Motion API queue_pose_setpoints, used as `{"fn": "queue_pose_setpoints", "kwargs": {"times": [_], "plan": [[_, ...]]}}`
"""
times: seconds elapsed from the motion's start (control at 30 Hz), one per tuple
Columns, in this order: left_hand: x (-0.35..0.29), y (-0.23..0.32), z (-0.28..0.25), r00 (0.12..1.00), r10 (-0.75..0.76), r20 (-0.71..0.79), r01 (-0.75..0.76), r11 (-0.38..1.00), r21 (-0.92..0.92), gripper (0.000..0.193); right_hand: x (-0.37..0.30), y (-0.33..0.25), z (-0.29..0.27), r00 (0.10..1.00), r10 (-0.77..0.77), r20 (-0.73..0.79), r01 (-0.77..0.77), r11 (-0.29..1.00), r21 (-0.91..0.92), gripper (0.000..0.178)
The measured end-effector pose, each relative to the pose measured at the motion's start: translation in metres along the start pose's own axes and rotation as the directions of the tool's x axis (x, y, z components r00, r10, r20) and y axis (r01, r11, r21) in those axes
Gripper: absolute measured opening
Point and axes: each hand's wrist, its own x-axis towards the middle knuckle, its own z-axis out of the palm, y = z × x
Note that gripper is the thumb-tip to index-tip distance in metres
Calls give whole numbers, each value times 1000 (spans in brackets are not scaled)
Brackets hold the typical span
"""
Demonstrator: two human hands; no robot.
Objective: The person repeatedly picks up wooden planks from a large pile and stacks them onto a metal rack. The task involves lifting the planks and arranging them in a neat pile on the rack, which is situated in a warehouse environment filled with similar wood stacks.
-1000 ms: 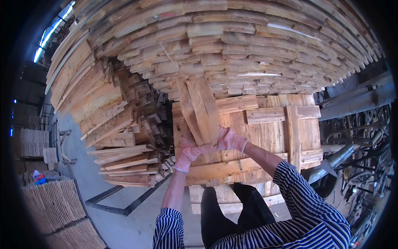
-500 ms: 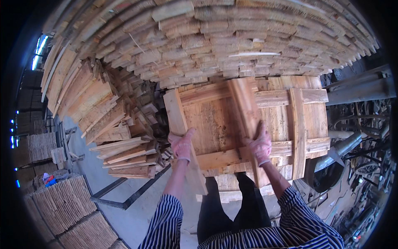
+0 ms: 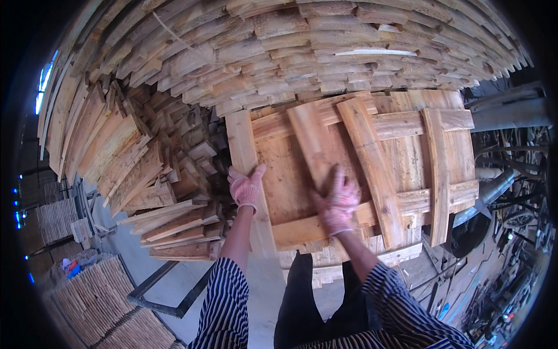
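Note:
My left hand (image 3: 246, 187), in a pink-and-white work glove, grips the leftmost wooden plank (image 3: 240, 138) by its edges. My right hand (image 3: 337, 205), gloved alike and smeared by motion, closes on the lower end of a second wooden plank (image 3: 308, 131), which leans slightly. Both planks lie across two long rails, the near rail (image 3: 302, 229) and the far rail (image 3: 273, 125). Right of my right hand a tilted plank (image 3: 371, 160) crosses the rails, and beyond it another crosspiece (image 3: 436, 168). Beneath the rails is a wide layer of boards (image 3: 285, 180).
A tall stack of boards (image 3: 290, 52) rises along the far side. Loose planks (image 3: 136, 168) are heaped on the left, near a dark metal frame (image 3: 160, 305). Bundled wood (image 3: 93, 291) stands lower left; metal machinery and pipes (image 3: 505, 119) crowd the right.
My right hand has come left, off the now tilted plank, onto another plank between it and the leftmost one. My left hand stays at the leftmost plank. The view has shifted slightly.

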Motion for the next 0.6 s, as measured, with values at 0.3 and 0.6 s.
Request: {"fn": "queue_pose_setpoints", "kwargs": {"times": [0.3, 0.6], "plan": [[27, -62, -23, 998, -4, 65, 14, 987, -157, 100, 8, -84, 6, 927, -153, 343, 128, 987, 96, 100], [35, -32, -13, 896, -228, 380, 270, 961, -58, 110, 76, 65, -58, 980, 162, 115, -144, 978, -149, 98]]}}
